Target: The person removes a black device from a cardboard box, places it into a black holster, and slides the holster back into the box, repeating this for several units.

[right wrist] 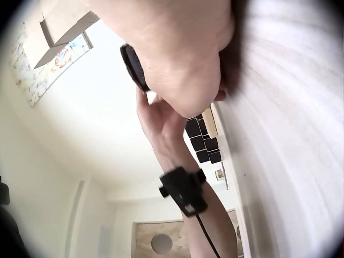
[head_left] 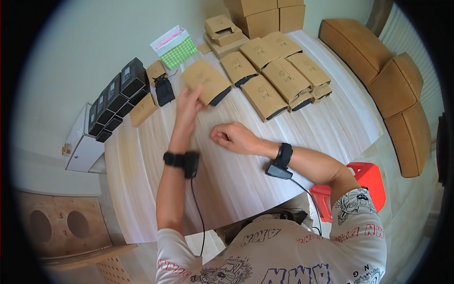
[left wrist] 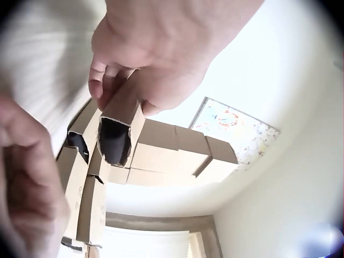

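My left hand grips a brown kraft-paper box by its near edge, above the table. In the left wrist view the same left hand has its thumb and fingers on opposite sides of the box, whose open end shows something black inside. Holding nothing, my right hand lies low over the table with fingers loosely curled. More kraft boxes of this kind lie in a group on the far right of the table, several with black showing at their near ends.
Black boxes stand stacked along the table's left edge, beside a black pouch and a flat kraft box. A green-checked bag stands at the back. Large cartons rise behind; a red stool is at the right.
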Motion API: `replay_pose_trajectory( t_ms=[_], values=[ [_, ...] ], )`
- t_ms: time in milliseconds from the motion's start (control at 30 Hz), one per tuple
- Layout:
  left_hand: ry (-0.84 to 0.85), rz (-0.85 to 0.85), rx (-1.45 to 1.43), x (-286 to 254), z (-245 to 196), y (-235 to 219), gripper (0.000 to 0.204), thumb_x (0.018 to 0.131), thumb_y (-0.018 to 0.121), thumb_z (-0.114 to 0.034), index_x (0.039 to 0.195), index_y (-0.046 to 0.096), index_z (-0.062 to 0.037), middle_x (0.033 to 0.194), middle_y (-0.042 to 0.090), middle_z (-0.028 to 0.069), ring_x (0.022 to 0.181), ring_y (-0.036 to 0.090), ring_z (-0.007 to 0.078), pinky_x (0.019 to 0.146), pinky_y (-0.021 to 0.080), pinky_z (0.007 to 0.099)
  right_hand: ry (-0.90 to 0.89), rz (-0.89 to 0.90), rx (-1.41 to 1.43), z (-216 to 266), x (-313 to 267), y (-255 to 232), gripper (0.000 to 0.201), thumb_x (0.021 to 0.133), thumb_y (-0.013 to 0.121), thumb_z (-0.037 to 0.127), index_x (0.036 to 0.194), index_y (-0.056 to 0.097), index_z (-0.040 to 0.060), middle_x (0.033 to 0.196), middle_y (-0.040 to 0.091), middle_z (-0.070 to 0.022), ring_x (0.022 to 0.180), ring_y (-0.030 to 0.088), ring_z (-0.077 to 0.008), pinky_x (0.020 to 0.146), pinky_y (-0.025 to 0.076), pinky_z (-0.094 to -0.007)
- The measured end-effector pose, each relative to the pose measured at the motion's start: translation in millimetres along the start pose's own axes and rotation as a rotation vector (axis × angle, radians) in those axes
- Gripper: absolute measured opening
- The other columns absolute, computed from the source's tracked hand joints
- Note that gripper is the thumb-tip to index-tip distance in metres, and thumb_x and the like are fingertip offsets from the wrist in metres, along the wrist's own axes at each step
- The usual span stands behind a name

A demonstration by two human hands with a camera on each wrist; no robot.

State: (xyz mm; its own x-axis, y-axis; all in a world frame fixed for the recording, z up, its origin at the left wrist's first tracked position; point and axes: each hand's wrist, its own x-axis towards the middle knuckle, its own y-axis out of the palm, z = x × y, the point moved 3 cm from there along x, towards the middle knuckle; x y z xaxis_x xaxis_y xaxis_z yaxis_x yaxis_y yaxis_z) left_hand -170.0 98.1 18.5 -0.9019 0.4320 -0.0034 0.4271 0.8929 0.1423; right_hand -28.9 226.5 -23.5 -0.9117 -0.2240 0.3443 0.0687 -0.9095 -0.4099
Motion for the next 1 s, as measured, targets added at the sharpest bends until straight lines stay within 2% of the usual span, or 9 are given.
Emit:
replay_pose_trajectory(
  t_ms=[233,333,433,500,533,667,767,833,1000],
  values=[
    [-0.031,0.118,0.196,108.5,21.2,68.4,0.048,0.106,0.068,-0.043,0.128,0.065,-0.0006,0.098,0.072,0.0029,0.071,0.064,0.0091,0.059,0.050,0.0252,0.008,0.007,-0.058,-1.6,0.4,-5.1,0.013,0.092,0.069,0.010,0.091,0.069,-0.0024,0.076,0.066,-0.0226,0.073,0.067,-0.0432,0.067,0.051,-0.0503],
    [-0.111,-0.005,0.500,112.8,34.1,81.6,0.059,0.102,0.071,-0.046,0.133,0.064,0.0038,0.095,0.075,0.0124,0.074,0.069,0.0152,0.061,0.052,0.0271,0.001,0.007,-0.065,-11.7,-1.1,0.8,0.017,0.091,0.070,0.011,0.083,0.067,-0.0028,0.073,0.064,-0.0241,0.073,0.065,-0.0463,0.066,0.050,-0.0523],
    [-0.062,-0.179,0.603,107.8,33.6,89.3,0.071,0.100,0.072,-0.049,0.137,0.062,0.0106,0.090,0.076,0.0168,0.076,0.071,0.0254,0.069,0.057,0.0338,-0.041,-0.018,-0.076,-14.7,-1.9,-1.8,0.016,0.090,0.070,0.012,0.084,0.068,-0.0028,0.074,0.065,-0.0245,0.074,0.065,-0.0469,0.067,0.049,-0.0530],
    [0.032,-0.083,0.582,102.7,24.9,83.0,0.087,0.096,0.074,-0.054,0.145,0.053,0.0149,0.102,0.076,0.0256,0.084,0.074,0.0372,0.082,0.059,0.0414,-0.065,0.025,-0.061,-9.3,0.0,2.1,0.017,0.091,0.069,0.013,0.086,0.069,-0.0038,0.080,0.067,-0.0266,0.080,0.066,-0.0485,0.070,0.050,-0.0548],
    [0.043,-0.113,0.614,104.7,25.9,77.8,0.092,0.094,0.075,-0.057,0.148,0.049,0.0144,0.118,0.074,0.0303,0.102,0.075,0.0416,0.093,0.057,0.0438,-0.012,0.026,-0.060,-6.8,0.0,-0.7,0.015,0.091,0.069,0.012,0.090,0.070,-0.0031,0.080,0.068,-0.0256,0.079,0.067,-0.0477,0.071,0.051,-0.0537],
    [0.048,-0.195,0.818,91.2,21.4,23.6,0.091,0.095,0.074,-0.057,0.150,0.048,0.0110,0.126,0.070,0.0307,0.115,0.072,0.0409,0.098,0.055,0.0446,0.014,-0.011,0.035,5.5,2.3,-6.4,0.014,0.093,0.068,0.009,0.101,0.071,-0.0010,0.081,0.069,-0.0219,0.076,0.068,-0.0431,0.069,0.052,-0.0496],
    [0.408,-0.464,1.220,77.7,10.5,-65.1,0.071,0.094,0.075,-0.047,0.142,0.058,0.0029,0.129,0.065,0.0259,0.114,0.066,0.0441,0.099,0.054,0.0486,0.033,0.009,0.036,1.0,1.5,-3.7,0.011,0.096,0.068,0.009,0.102,0.072,0.0009,0.076,0.065,-0.0160,0.065,0.062,-0.0299,0.063,0.050,-0.0403],
    [0.485,-0.570,1.366,72.4,2.8,-135.7,0.064,0.094,0.074,-0.043,0.139,0.061,-0.0004,0.130,0.063,0.0245,0.119,0.062,0.0447,0.101,0.052,0.0503,0.026,0.011,0.033,0.3,2.1,-2.9,0.012,0.097,0.068,0.010,0.102,0.072,0.0007,0.076,0.065,-0.0153,0.065,0.062,-0.0285,0.063,0.050,-0.0396],
    [0.218,-0.561,1.588,55.6,14.4,-249.7,0.063,0.100,0.068,-0.045,0.142,0.060,0.0007,0.150,0.057,0.0266,0.142,0.048,0.0463,0.120,0.036,0.0582,0.043,-0.001,0.037,1.1,3.2,-1.6,0.012,0.097,0.069,0.010,0.103,0.071,0.0004,0.076,0.066,-0.0138,0.065,0.062,-0.0268,0.063,0.050,-0.0391]
  ],
)
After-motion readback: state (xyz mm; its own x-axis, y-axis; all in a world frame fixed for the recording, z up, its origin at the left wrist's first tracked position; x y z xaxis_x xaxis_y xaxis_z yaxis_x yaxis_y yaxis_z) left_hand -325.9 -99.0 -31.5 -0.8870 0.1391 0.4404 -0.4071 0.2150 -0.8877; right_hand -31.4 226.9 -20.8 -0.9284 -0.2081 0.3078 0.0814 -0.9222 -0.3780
